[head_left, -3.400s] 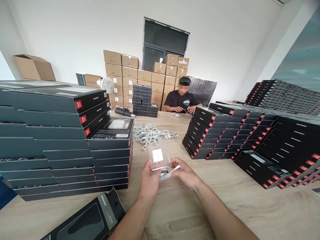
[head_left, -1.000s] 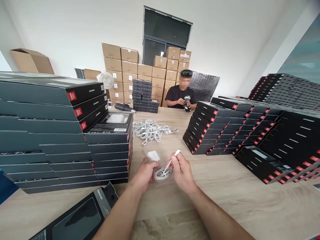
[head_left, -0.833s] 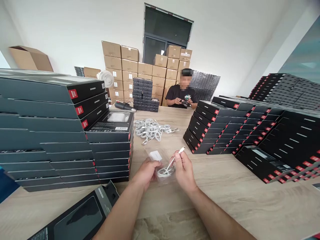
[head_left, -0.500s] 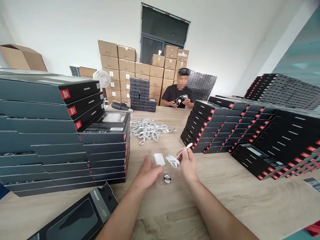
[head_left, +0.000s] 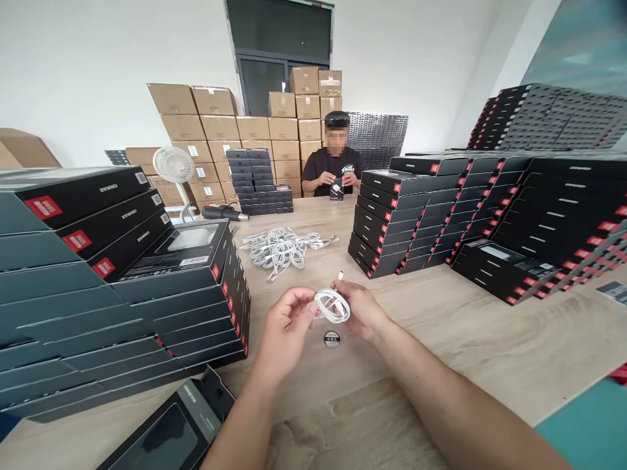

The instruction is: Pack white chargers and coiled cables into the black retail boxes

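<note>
A coiled white cable (head_left: 332,306) hangs between my two hands above the middle of the table. My left hand (head_left: 288,328) pinches the coil's left side between thumb and fingers. On its right side, my right hand (head_left: 363,309) is closed around the cable, and a connector end sticks up above the fingers. A round black-and-white label (head_left: 332,339) shows just below the coil; whatever clear plastic it sits on is hard to make out. Further ahead on the table lies a tangled pile of similar white cables (head_left: 284,248).
Stacked dark boxes (head_left: 196,313) rise on my left, and more black boxes (head_left: 406,215) on my right. A windowed black box (head_left: 166,424) lies open at the lower left. Across the table (head_left: 441,365) a co-worker (head_left: 333,163) holds a small black box, near a heat gun (head_left: 223,213).
My left hand has left the clear plastic piece with the white block and taken the cable coil. The coil is now upright between both hands. My view has shifted right.
</note>
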Demonstrator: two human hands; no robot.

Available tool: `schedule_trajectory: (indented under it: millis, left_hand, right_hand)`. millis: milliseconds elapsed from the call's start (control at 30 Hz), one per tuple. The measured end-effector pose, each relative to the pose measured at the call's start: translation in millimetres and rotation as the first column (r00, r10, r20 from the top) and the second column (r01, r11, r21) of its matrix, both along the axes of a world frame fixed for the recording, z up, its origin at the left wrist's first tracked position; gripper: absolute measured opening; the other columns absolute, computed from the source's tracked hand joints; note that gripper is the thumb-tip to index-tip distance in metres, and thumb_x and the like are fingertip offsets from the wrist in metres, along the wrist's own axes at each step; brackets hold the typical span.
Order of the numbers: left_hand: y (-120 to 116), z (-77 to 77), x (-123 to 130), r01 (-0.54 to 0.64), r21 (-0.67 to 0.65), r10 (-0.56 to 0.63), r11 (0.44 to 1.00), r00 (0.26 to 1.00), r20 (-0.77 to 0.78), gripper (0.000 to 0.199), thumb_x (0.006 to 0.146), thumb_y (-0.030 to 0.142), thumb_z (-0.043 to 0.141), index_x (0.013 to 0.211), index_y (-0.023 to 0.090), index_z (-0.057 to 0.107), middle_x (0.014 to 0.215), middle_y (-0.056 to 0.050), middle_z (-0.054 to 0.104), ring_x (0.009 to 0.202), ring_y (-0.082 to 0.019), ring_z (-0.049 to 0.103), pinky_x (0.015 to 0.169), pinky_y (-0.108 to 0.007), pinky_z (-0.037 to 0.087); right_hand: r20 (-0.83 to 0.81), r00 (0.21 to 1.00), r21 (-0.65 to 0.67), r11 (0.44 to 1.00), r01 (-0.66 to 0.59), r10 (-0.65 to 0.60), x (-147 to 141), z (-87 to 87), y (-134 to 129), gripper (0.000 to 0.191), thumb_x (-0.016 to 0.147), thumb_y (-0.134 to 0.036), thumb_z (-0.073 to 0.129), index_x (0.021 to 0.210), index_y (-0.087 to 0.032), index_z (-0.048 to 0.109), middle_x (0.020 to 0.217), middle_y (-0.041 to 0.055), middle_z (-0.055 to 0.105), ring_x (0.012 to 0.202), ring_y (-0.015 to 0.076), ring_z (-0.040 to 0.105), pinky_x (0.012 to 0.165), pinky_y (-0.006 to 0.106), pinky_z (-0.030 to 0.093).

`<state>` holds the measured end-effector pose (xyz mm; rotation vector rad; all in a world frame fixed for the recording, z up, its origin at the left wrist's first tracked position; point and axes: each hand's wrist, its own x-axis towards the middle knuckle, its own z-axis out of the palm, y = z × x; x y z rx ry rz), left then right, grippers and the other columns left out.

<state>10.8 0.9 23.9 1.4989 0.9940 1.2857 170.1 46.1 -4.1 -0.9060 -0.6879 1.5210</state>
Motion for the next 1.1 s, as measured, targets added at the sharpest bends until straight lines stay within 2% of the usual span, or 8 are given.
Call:
schedule_trajectory:
  millis: [167, 400, 567, 800, 933, 1100]
  left_hand:
    - [-1.2, 0.5, -1.7, 0.055, -0.012, -0.055, 0.998, 0.998, 0.035, 0.022, 0.085, 0.038, 0.066, 0.091, 0.019, 0.058, 0.077, 0.002, 0.062, 0.058, -0.009, 0.052, 0.053, -0.021, 0.043]
    - [-5.6, 6.2, -9.6, 0.191, -0.025, -0.192, 0.981, 0.976, -0.103, 0.015, 0.086, 0.032, 0.064, 0.089, 0.02, 0.055, 0.081, 0.004, 0.053, 0.056, -0.005, 0.041, 0.049, -0.017, 0.038]
    - [-7.1, 5.0, -12.3, 0.172, -0.026, -0.174, 0.985, 0.971, -0.167, 0.012, 0.085, 0.026, 0.062, 0.083, 0.02, 0.052, 0.076, 0.006, 0.048, 0.053, -0.004, 0.039, 0.047, -0.016, 0.035]
    - [-6.9, 10.1, -12.3, 0.188, -0.061, -0.196, 0.98, 0.969, -0.152, 0.015, 0.082, 0.031, 0.066, 0.086, 0.02, 0.059, 0.078, 0.002, 0.057, 0.065, -0.01, 0.052, 0.053, -0.021, 0.051]
    - [-7.4, 11.3, -13.2, 0.216, -0.104, -0.231, 0.971, 0.958, -0.172, 0.015, 0.081, 0.03, 0.068, 0.084, 0.019, 0.059, 0.074, 0.003, 0.056, 0.06, -0.009, 0.05, 0.051, -0.02, 0.05]
    - [-7.3, 8.6, -11.3, 0.176, -0.071, -0.185, 0.982, 0.971, -0.15, 0.013, 0.08, 0.026, 0.065, 0.079, 0.019, 0.054, 0.073, 0.006, 0.05, 0.055, -0.006, 0.048, 0.048, -0.019, 0.048]
  right_hand:
    - [-0.041, 0.997, -0.016, 0.997, -0.073, 0.072, -2.3, 4.4, -3.6, 0.022, 0.071, -0.033, 0.076, 0.069, -0.016, 0.063, 0.05, -0.0024, 0.057, 0.042, 0.0112, 0.046, 0.044, 0.025, 0.036]
    - [0.01, 0.995, -0.039, 0.994, -0.098, 0.099, -3.6, 2.7, -4.1, 0.019, 0.072, -0.029, 0.075, 0.067, -0.015, 0.064, 0.049, -0.0024, 0.058, 0.042, 0.011, 0.048, 0.044, 0.024, 0.035]
    - [0.061, 0.993, -0.045, 0.994, -0.097, 0.1, -3.1, 2.4, -3.4, 0.018, 0.072, -0.03, 0.074, 0.068, -0.016, 0.063, 0.047, -0.0037, 0.056, 0.04, 0.0113, 0.048, 0.042, 0.024, 0.034]
    - [0.131, 0.988, -0.05, 0.996, -0.075, 0.081, 0.1, 4.6, -3.3, 0.016, 0.072, -0.029, 0.071, 0.068, -0.015, 0.064, 0.047, -0.0037, 0.056, 0.039, 0.0113, 0.048, 0.041, 0.024, 0.034]
    - [0.153, 0.986, -0.049, 0.997, -0.06, 0.067, -1.0, 5.3, -3.8, 0.014, 0.072, -0.028, 0.07, 0.069, -0.015, 0.064, 0.046, -0.0043, 0.055, 0.038, 0.0113, 0.047, 0.04, 0.024, 0.033]
    - [0.142, 0.988, -0.04, 0.998, -0.048, 0.053, -4.3, 7.7, -5.7, 0.014, 0.074, -0.027, 0.068, 0.068, -0.016, 0.062, 0.044, -0.0057, 0.052, 0.036, 0.0101, 0.043, 0.038, 0.023, 0.029]
